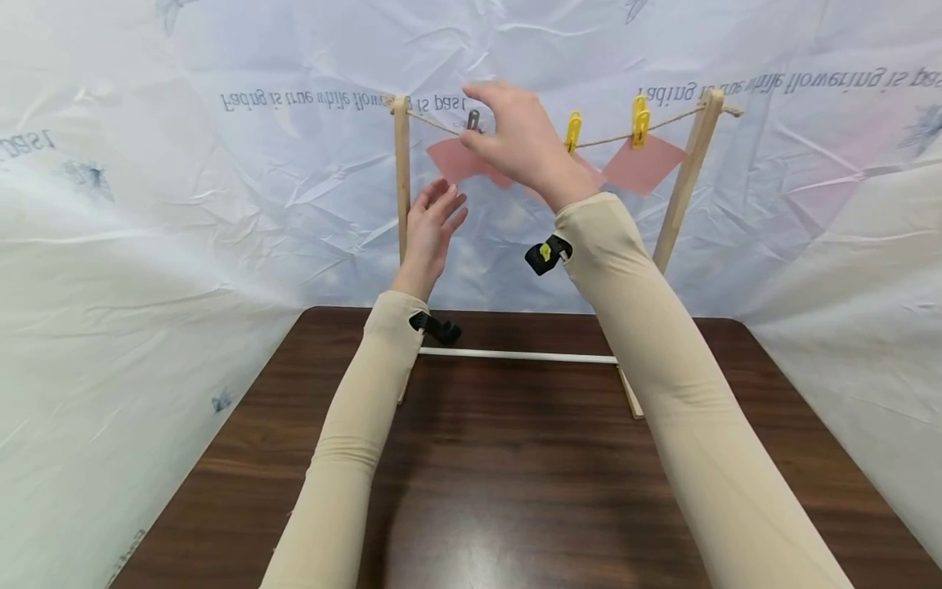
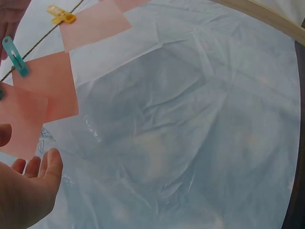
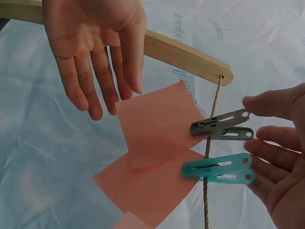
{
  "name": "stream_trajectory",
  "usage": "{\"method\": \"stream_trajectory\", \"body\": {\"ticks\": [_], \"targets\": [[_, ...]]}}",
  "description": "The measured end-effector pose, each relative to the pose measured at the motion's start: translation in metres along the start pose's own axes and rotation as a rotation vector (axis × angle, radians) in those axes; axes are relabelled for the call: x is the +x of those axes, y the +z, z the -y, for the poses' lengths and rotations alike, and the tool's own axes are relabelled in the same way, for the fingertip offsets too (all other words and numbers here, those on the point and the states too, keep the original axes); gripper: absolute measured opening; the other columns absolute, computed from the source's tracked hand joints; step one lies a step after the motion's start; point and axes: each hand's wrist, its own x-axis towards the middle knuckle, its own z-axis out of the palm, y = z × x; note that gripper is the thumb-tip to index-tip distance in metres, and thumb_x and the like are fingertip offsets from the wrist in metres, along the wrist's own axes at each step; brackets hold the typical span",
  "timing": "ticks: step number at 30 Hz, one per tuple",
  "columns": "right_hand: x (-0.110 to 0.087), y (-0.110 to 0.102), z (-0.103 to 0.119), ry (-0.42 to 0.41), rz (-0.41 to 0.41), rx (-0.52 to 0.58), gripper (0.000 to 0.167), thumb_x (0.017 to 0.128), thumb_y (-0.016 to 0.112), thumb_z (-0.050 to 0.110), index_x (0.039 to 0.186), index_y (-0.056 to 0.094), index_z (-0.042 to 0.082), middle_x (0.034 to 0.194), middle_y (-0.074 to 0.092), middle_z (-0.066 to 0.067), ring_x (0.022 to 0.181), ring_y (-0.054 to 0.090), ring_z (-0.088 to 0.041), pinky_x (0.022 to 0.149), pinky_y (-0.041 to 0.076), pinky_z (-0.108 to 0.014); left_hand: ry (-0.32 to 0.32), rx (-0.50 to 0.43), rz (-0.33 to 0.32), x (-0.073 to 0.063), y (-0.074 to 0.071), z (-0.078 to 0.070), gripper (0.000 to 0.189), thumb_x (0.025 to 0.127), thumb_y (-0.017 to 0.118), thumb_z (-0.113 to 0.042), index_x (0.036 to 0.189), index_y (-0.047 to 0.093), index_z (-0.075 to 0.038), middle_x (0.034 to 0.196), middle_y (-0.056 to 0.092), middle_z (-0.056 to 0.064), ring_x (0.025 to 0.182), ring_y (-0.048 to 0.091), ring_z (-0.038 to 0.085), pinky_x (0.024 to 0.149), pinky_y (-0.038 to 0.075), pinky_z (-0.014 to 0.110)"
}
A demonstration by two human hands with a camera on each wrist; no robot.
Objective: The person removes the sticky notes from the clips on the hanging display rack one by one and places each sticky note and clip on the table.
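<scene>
A person in beige sleeves works at a brown wood-grain table (image 1: 471, 466), its far corners rounded and a bright glare lying on the bare top below both hands. The right hand (image 1: 518, 135) is raised to a rope (image 3: 206, 200), thumb and fingers spread wide around the handle ends of a gray clip (image 3: 221, 125); whether skin meets clip cannot be told. That clip holds a pink paper (image 3: 157, 119) at the rope, just left of the right hand and above the left hand (image 1: 434, 229), whose fingers reach up loose and nearly straight. Whether the left thumb touches the paper's edge is unclear. Beside the gray clip, a teal clip (image 3: 217, 168) holds a second pink paper (image 3: 147, 191), partly overlapped by the first. To the right of the right hand, yellow clips (image 1: 640, 123) hold more pink sheets, among them one (image 1: 643, 168) near the far post.

Wooden posts rise either side of the hands, one (image 1: 401, 172) just behind the left hand, the other (image 1: 688, 180) well right of the right. Below the hands, a white bar (image 1: 515, 355) spans the stand's base. Beyond them, wrinkled pale sheeting (image 1: 338, 204) walls the back and both sides, its blue-gray lettering (image 1: 302, 100) upside down.
</scene>
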Motion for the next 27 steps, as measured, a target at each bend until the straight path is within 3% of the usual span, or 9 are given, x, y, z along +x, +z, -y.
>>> {"method": "stream_trajectory", "body": {"ticks": [5,11,16,22,27], "targets": [[0.0028,-0.0009,0.001,0.011,0.087,-0.04,0.055,0.1,0.061,0.022,0.151,0.045,0.006,0.153,0.047,-0.007,0.142,0.041,-0.022,0.118,0.031,-0.031,0.007,0.021,0.014,-0.003,-0.001,0.0022,0.034,0.101,0.061,-0.007,0.133,0.052,-0.001,0.131,0.052,0.02,0.12,0.057,0.036,0.109,0.044,0.046],[0.0011,-0.002,-0.002,0.056,0.098,-0.025,0.053,0.102,0.059,0.023,0.151,0.046,0.009,0.145,0.055,-0.01,0.131,0.051,-0.023,0.109,0.042,-0.035,0.027,0.034,-0.021,-0.0032,-0.001,0.0026,0.022,0.099,0.061,0.001,0.121,0.059,-0.001,0.105,0.059,0.009,0.093,0.065,0.02,0.106,0.048,0.044],[-0.0002,-0.0033,-0.0032,0.058,0.065,0.0,0.05,0.102,0.06,0.024,0.148,0.05,0.007,0.137,0.061,-0.01,0.123,0.057,-0.022,0.102,0.047,-0.034,0.049,0.075,-0.043,-0.0031,-0.0005,0.0024,0.014,0.098,0.062,0.002,0.111,0.063,-0.002,0.101,0.062,0.009,0.091,0.066,0.019,0.101,0.051,0.041],[-0.0003,-0.003,-0.0036,0.068,0.039,0.064,0.047,0.101,0.063,0.022,0.145,0.054,0.006,0.132,0.066,-0.008,0.118,0.063,-0.016,0.1,0.05,-0.027,0.055,0.092,-0.048,-0.0043,-0.0003,0.0006,0.012,0.098,0.062,0.003,0.109,0.064,-0.001,0.099,0.062,0.008,0.091,0.066,0.019,0.103,0.05,0.044],[-0.001,-0.0022,-0.0057,0.062,0.0,0.112,0.042,0.102,0.063,0.023,0.141,0.059,0.007,0.126,0.069,-0.008,0.113,0.067,-0.015,0.097,0.052,-0.026,0.054,0.078,-0.073,-0.0055,-0.0005,-0.0005,0.011,0.097,0.063,0.004,0.107,0.065,0.0,0.097,0.062,0.009,0.088,0.066,0.018,0.097,0.054,0.037]]}}
